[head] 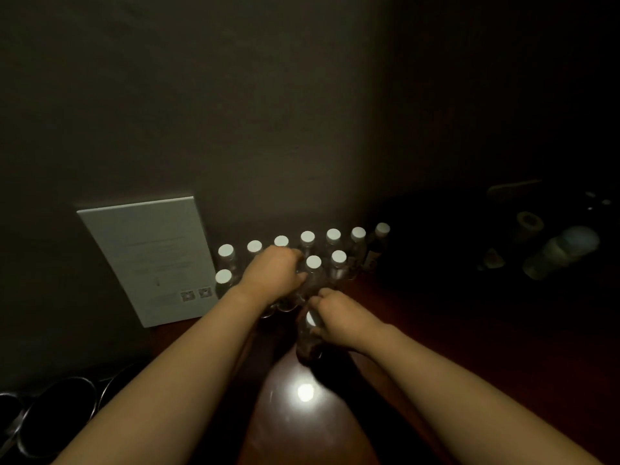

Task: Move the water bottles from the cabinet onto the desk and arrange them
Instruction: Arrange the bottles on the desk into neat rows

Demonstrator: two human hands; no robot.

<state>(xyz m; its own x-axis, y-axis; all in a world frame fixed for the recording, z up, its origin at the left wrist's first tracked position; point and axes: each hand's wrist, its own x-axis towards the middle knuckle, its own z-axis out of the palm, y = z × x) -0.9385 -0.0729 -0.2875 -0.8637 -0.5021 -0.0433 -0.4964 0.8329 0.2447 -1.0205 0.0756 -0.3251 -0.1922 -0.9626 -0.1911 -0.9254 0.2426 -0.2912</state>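
1. The right hand (339, 313) is clamped around the neck of a clear plastic bottle (308, 340); its round white cap shows between the fingers, and its long axis tilts, cap toward the wall.
2. The left hand (273, 273) lies curled over the standing bottles (313, 263); whether it grips one cannot be told.
3. These bottles stand upright, white caps up, in two rows along the back edge of the glossy reddish-brown desk (419, 330).
4. A flat pale card (151, 256) leans against the wall at the rows' left end.
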